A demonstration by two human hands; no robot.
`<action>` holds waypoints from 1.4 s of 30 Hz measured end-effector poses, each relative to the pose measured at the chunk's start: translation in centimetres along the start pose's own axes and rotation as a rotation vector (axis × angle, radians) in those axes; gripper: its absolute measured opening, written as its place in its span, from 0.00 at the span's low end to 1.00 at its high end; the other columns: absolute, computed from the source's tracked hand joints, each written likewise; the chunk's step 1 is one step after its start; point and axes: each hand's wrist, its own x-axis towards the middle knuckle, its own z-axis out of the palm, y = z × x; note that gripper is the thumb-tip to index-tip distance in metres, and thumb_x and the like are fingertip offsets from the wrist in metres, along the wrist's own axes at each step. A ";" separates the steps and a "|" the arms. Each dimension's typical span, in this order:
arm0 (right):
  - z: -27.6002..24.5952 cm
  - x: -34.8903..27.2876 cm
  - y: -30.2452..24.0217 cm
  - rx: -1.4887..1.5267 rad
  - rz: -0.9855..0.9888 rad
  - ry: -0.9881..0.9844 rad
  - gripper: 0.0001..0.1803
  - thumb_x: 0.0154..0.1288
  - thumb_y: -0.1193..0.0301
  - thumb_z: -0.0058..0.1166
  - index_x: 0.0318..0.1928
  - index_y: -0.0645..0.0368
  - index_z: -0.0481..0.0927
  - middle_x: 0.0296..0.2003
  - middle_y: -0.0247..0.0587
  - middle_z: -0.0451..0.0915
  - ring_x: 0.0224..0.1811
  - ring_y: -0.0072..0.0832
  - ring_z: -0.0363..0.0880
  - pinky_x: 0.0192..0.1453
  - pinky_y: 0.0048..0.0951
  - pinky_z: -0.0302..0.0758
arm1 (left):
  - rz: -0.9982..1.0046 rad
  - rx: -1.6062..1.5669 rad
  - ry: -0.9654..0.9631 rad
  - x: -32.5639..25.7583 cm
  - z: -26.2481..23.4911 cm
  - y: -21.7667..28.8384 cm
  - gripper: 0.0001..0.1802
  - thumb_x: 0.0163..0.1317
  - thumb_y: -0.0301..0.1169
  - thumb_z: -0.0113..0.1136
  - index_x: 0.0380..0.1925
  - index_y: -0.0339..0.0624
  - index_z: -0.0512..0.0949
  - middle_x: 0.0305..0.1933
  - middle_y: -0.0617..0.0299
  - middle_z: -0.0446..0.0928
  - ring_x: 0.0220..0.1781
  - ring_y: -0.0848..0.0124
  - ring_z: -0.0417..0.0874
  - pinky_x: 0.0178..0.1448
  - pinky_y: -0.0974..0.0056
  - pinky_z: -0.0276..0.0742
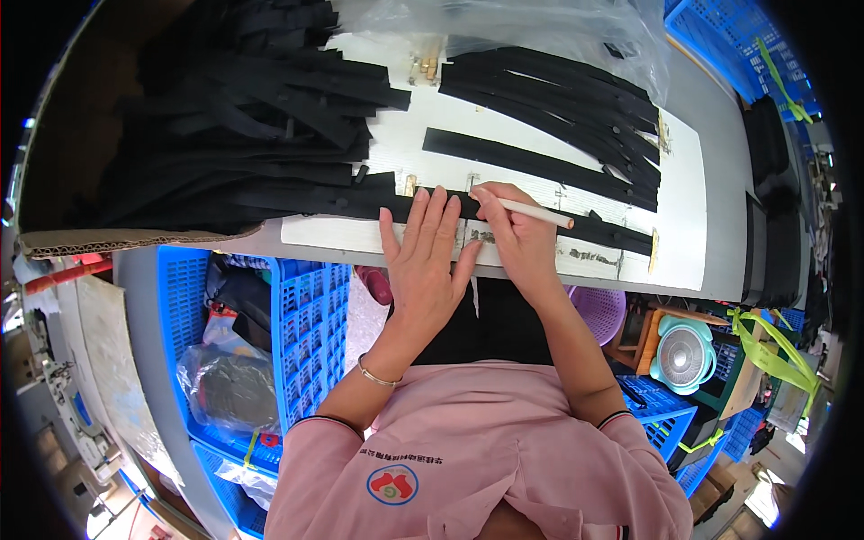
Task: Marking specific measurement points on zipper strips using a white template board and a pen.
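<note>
My left hand (425, 256) lies with fingers stretched out on a black fabric strip (607, 234) near the front of a white marked board (684, 202). My right hand (524, 241) pinches a white pencil (544, 214), its tip end down at the same strip just beside the left fingertips; the tip itself is hard to make out. Farther back, one black strip (531, 163) lies slanted by itself. Behind it more strips (558, 99) are fanned over the board. A large heap of black strips (252, 135) covers the left side.
The heap rests partly in a cardboard box (144, 238) at the left. Clear plastic sheeting (558, 31) lies at the back. Below the table edge stand a blue crate (310, 337) on the left, a purple basket (599, 312) and a teal fan (684, 355) on the right.
</note>
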 end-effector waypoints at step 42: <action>-8.8 -1.9 2.2 -0.037 0.067 0.264 0.14 0.78 0.69 0.56 0.40 0.66 0.89 0.22 0.31 0.78 0.24 0.12 0.70 0.28 0.19 0.64 | 0.166 -0.155 -0.196 0.6 1.7 6.0 0.33 0.69 0.39 0.66 0.72 0.44 0.73 0.77 0.55 0.69 0.81 0.55 0.63 0.84 0.38 0.38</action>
